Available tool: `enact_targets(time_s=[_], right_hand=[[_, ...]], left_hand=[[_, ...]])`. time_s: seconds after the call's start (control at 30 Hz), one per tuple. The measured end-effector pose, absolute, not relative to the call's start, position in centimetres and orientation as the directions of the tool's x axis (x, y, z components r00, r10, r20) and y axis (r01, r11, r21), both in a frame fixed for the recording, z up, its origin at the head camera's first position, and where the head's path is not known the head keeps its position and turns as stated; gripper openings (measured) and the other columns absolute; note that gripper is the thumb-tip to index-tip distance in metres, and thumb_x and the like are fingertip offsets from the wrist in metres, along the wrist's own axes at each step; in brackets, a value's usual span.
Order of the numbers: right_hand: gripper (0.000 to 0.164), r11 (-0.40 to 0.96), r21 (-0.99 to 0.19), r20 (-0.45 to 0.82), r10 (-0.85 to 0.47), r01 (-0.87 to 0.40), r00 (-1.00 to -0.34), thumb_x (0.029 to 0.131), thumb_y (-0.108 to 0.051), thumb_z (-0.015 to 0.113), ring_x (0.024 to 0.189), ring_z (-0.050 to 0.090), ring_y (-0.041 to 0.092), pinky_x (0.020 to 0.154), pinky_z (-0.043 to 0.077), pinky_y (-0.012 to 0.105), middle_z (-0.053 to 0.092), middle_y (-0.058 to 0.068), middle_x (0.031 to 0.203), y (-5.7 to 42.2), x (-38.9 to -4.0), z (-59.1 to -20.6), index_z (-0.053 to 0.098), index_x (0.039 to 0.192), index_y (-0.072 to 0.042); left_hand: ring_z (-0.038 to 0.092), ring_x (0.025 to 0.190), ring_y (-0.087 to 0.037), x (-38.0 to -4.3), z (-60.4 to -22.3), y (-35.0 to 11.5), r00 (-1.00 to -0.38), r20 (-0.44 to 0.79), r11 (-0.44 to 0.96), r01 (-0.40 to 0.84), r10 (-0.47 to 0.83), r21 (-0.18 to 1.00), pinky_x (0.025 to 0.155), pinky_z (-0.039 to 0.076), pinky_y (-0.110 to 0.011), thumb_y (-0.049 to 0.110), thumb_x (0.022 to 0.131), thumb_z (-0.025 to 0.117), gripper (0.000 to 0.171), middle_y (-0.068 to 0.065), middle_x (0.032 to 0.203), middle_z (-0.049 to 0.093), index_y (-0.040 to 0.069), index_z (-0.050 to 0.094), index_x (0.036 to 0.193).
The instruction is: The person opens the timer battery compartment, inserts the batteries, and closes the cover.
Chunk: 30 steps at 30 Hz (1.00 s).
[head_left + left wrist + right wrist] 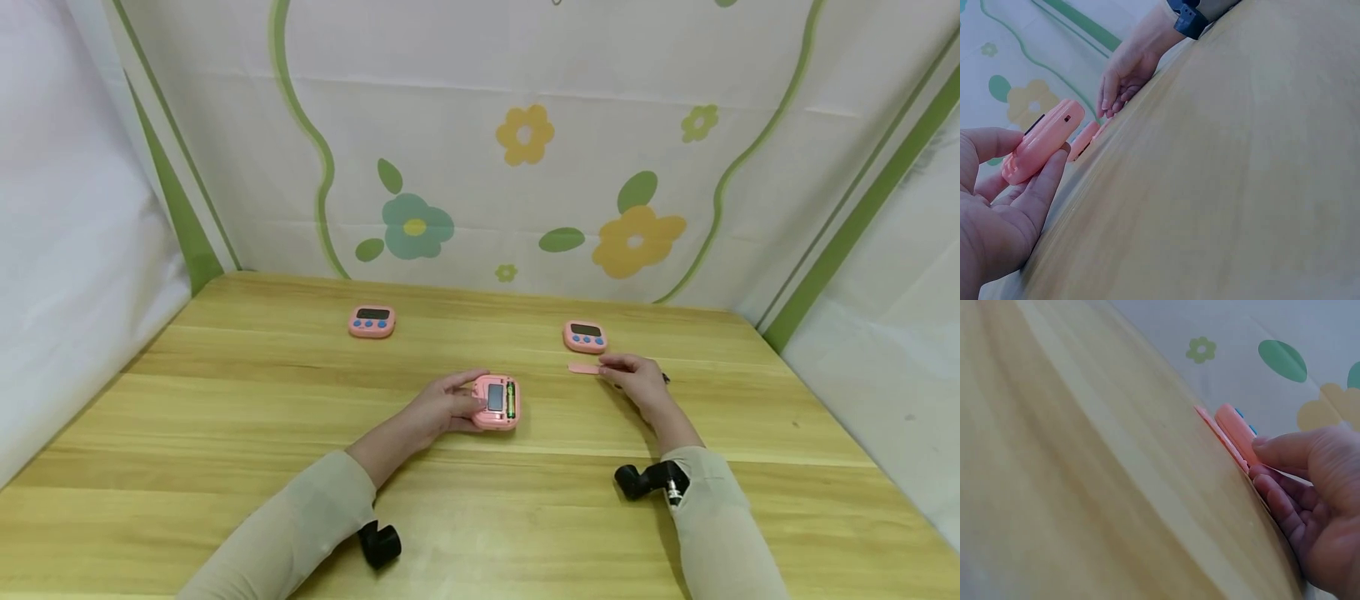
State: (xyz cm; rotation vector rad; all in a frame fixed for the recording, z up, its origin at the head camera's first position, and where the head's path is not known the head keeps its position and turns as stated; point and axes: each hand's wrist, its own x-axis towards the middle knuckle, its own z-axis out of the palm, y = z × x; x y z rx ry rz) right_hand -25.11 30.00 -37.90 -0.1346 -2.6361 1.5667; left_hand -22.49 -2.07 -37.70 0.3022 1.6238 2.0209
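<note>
My left hand [448, 406] grips a pink digital timer [480, 421] by its left side, back facing up. Its battery bay is uncovered, showing a green battery [512, 400] beside a grey panel [495, 397]. In the left wrist view, thumb and fingers hold this timer [1044, 140] edge-on above the table. My right hand [636, 379] is low over the table at the right end of a thin pink strip, apparently the battery cover [582, 368]. The right wrist view shows thumb and index finger apart, the fingertips beside the cover [1222, 439].
Two more pink timers with blue buttons lie screen up farther back, one at left [372, 322] and one at right [585, 337], just behind the cover. A small dark thing [666, 378] shows past my right hand. A flowered curtain [465, 167] borders the wooden table [225, 400].
</note>
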Motion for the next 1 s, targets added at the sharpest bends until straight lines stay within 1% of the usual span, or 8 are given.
enact_targets(time_s=[0.1, 0.17, 0.33, 0.43, 0.6, 0.8, 1.0], right_hand=[[0.034, 0.494, -0.869, 0.022, 0.111, 0.036, -0.994, 0.083, -0.017, 0.059, 0.092, 0.047, 0.018, 0.066, 0.045, 0.02, 0.051, 0.018, 0.112, 30.04, -25.31, -38.06, 0.056, 0.111, 0.002], [0.034, 0.506, -0.862, 0.026, 0.109, 0.033, -0.994, 0.083, -0.017, 0.059, 0.095, 0.047, 0.021, 0.068, 0.045, 0.023, 0.051, 0.018, 0.112, 30.02, -25.43, -38.12, 0.057, 0.11, 0.002], [0.034, 0.523, -0.852, 0.036, 0.106, 0.025, -0.994, 0.081, -0.018, 0.061, 0.106, 0.043, 0.027, 0.084, 0.04, 0.035, 0.052, 0.019, 0.112, 29.92, -25.7, -38.29, 0.058, 0.109, 0.002], [0.034, 0.548, -0.836, 0.052, 0.108, 0.016, -0.993, 0.08, -0.019, 0.062, 0.106, 0.044, 0.028, 0.087, 0.038, 0.038, 0.054, 0.018, 0.11, 29.82, -25.72, -38.31, 0.059, 0.107, 0.001], [0.03, 0.622, -0.783, 0.084, 0.097, -0.005, -0.992, 0.081, -0.018, 0.061, 0.099, 0.048, 0.028, 0.082, 0.04, 0.039, 0.056, 0.017, 0.106, 29.6, -25.7, -38.21, 0.061, 0.105, 0.0], [0.027, 0.712, -0.702, 0.098, 0.106, 0.007, -0.99, 0.081, -0.019, 0.061, 0.083, 0.052, 0.024, 0.069, 0.042, 0.033, 0.059, 0.012, 0.095, 29.28, -25.93, -38.16, 0.063, 0.102, -0.002], [0.023, 0.715, -0.699, 0.107, 0.109, 0.003, -0.988, 0.08, -0.016, 0.061, 0.074, 0.049, 0.021, 0.062, 0.041, 0.03, 0.057, 0.009, 0.084, 29.15, -25.72, -38.1, 0.063, 0.098, -0.001]], left_hand=[[0.057, 0.078, -0.022, -22.5, -37.66, -2.06, -0.837, -0.15, -0.138, -0.259, 0.527, 0.956, 0.07, 0.05, -0.035, 0.001, 0.08, 0.057, 0.056, -0.02, 0.105, 0.05, 0.007, 0.035, 0.132], [0.057, 0.078, -0.022, -22.48, -37.62, -2.06, -0.838, -0.154, -0.135, -0.26, 0.523, 0.956, 0.07, 0.049, -0.036, 0.001, 0.08, 0.057, 0.056, -0.02, 0.105, 0.05, 0.008, 0.036, 0.131], [0.057, 0.078, -0.022, -22.53, -37.68, -2.06, -0.841, -0.157, -0.134, -0.261, 0.517, 0.956, 0.07, 0.049, -0.036, 0.001, 0.08, 0.057, 0.055, -0.02, 0.104, 0.05, 0.008, 0.037, 0.131], [0.057, 0.078, -0.023, -22.54, -37.71, -2.07, -0.838, -0.154, -0.139, -0.262, 0.523, 0.955, 0.07, 0.049, -0.036, 0.001, 0.08, 0.057, 0.056, -0.02, 0.104, 0.05, 0.008, 0.036, 0.131], [0.057, 0.078, -0.022, -22.48, -37.66, -2.12, -0.835, -0.149, -0.14, -0.26, 0.53, 0.955, 0.07, 0.05, -0.035, 0.001, 0.08, 0.057, 0.056, -0.019, 0.105, 0.05, 0.009, 0.036, 0.132], [0.057, 0.079, -0.022, -22.48, -37.54, -2.13, -0.833, -0.146, -0.143, -0.26, 0.533, 0.955, 0.07, 0.05, -0.035, 0.001, 0.081, 0.057, 0.057, -0.02, 0.106, 0.05, 0.007, 0.035, 0.132], [0.057, 0.083, -0.024, -22.5, -37.5, -2.13, -0.828, -0.148, -0.15, -0.268, 0.541, 0.952, 0.071, 0.049, -0.035, 0.001, 0.081, 0.056, 0.058, -0.02, 0.111, 0.049, 0.007, 0.033, 0.133]])
